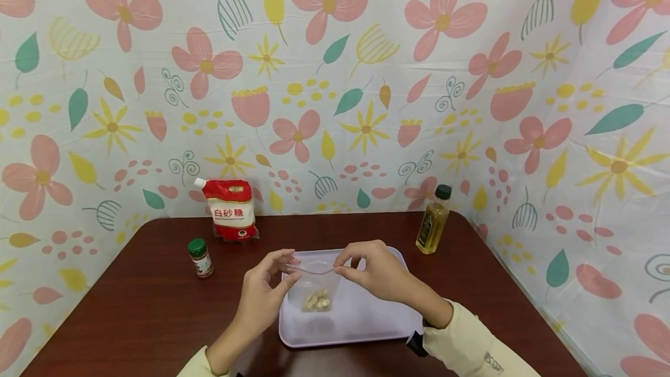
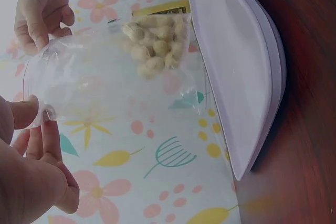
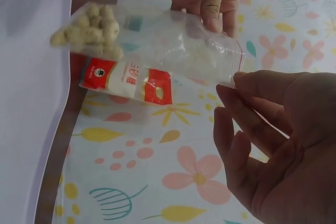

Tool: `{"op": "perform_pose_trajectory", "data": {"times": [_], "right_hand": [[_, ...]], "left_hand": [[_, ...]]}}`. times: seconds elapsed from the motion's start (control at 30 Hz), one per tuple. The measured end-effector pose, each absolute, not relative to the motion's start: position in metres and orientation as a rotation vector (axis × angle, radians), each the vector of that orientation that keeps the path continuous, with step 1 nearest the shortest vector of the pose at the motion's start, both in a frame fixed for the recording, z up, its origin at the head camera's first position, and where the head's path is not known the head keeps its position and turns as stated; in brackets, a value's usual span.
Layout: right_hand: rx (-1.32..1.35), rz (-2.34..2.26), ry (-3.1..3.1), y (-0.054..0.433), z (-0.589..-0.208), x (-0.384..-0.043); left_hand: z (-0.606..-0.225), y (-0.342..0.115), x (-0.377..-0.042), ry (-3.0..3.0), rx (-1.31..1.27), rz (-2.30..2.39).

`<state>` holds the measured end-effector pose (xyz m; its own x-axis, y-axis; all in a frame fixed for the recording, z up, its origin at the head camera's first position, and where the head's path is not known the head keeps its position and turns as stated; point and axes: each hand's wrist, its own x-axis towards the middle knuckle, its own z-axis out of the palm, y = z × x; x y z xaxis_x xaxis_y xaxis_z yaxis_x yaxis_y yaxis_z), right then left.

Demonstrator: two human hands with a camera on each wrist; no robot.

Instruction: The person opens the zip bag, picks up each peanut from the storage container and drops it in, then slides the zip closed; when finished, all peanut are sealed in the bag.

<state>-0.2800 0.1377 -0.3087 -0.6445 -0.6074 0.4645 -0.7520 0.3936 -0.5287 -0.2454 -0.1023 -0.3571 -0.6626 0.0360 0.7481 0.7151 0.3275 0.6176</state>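
Note:
A clear zip-top plastic bag (image 1: 298, 291) hangs above the lavender tray (image 1: 371, 319), its red-edged mouth at the top. Several tan pieces that look like unshelled peanuts (image 2: 157, 45) are gathered at its bottom end. My left hand (image 1: 263, 290) pinches one corner of the mouth between thumb and fingers. At the opposite corner, my right hand (image 1: 378, 272) pinches the edge with thumb and forefinger; in the right wrist view its other fingers curl loosely below. The mouth looks stretched between both hands; whether the zip is parted I cannot tell.
Behind the tray on the left stand a red and white sugar pouch (image 1: 232, 211) and a small green-capped jar (image 1: 201, 259). A dark-capped bottle of yellow liquid (image 1: 433, 223) stands at the back right. A flowered cloth (image 1: 335, 103) rises behind the dark brown table (image 1: 146, 319).

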Motion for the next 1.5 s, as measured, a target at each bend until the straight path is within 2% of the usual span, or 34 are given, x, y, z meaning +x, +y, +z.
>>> {"op": "perform_pose_trajectory", "data": {"times": [0.17,0.7,1.13,1.5], "right_hand": [[1.21,1.054,-2.459,0.14,-0.307,-0.278],[1.191,0.993,-2.379,0.141,-0.317,-0.281],[1.314,1.063,-2.4,0.113,-0.326,-0.282],[1.29,1.007,-2.423,0.099,-0.321,-0.28]], "left_hand": [[-0.372,-0.107,-0.255,-1.948,-0.619,-1.388],[-0.37,-0.105,-0.252,-1.941,-0.558,-1.411],[-0.34,-0.087,-0.233,-1.933,-0.559,-1.445],[-0.339,-0.089,-0.231,-1.948,-0.574,-1.523]]}}
